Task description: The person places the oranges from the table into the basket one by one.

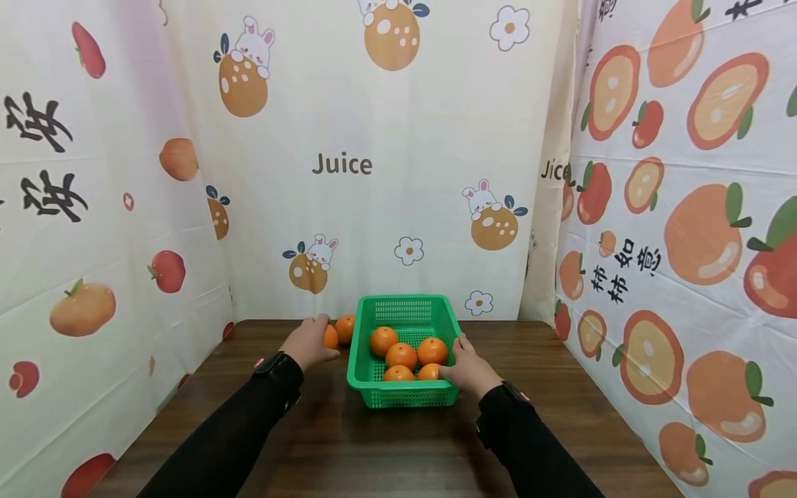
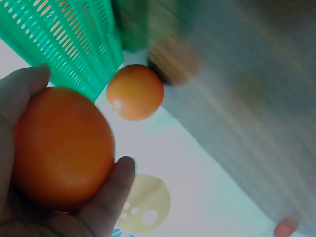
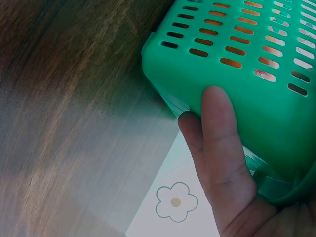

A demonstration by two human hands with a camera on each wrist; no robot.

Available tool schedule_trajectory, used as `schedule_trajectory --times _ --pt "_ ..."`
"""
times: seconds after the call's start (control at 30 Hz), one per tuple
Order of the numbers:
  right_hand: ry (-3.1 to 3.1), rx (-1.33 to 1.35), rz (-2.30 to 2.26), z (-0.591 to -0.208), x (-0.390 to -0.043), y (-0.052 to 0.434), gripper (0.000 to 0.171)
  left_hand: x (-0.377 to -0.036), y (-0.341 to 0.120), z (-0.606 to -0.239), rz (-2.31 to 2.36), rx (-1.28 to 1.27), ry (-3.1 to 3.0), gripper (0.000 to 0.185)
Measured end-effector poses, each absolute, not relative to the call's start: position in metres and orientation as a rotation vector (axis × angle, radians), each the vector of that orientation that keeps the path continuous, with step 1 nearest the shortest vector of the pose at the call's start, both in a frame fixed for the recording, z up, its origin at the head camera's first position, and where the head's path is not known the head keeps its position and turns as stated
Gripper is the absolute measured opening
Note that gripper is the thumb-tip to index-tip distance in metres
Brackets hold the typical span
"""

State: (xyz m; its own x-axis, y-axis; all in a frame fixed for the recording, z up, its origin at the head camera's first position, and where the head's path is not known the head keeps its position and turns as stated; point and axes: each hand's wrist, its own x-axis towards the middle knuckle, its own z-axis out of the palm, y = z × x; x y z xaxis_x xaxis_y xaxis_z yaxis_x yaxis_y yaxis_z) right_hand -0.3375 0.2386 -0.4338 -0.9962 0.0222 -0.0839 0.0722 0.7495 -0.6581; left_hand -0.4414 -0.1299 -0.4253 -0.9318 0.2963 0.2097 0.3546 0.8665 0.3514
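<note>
My left hand [image 1: 306,344] grips an orange [image 2: 64,148] just left of the green plastic basket [image 1: 358,346]. In the left wrist view, thumb and fingers wrap around this fruit, which looks clear of the table. Another orange [image 1: 345,325] lies on the table behind it, close to the basket's left wall. Inside the basket several oranges [image 1: 401,355] are grouped toward the front. My right hand [image 1: 473,368] holds the basket's right side, thumb over the rim and fingers [image 3: 219,128] against the outer slotted wall. The thumb is hidden in the right wrist view.
The basket stands on a dark brown wooden table [image 1: 330,443]. Fabric with printed fruit, rabbits and flowers hangs as a back wall [image 1: 405,228]. A left wall [image 1: 124,332] and a right wall [image 1: 629,283] of similar cloth flank the table.
</note>
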Motion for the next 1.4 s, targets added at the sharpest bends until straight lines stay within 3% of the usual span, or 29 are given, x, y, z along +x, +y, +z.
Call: schedule_trajectory --times 0.5,1.4 --pt "2.854 0.111 -1.091 -0.431 -0.337 0.236 0.09 -0.434 -0.095 -0.388 -0.81 -0.557 -2.716 0.07" --pt "2.873 0.11 -1.07 -0.434 -0.339 0.236 0.089 -0.441 -0.06 -0.376 -0.833 -0.659 -2.736 0.065"
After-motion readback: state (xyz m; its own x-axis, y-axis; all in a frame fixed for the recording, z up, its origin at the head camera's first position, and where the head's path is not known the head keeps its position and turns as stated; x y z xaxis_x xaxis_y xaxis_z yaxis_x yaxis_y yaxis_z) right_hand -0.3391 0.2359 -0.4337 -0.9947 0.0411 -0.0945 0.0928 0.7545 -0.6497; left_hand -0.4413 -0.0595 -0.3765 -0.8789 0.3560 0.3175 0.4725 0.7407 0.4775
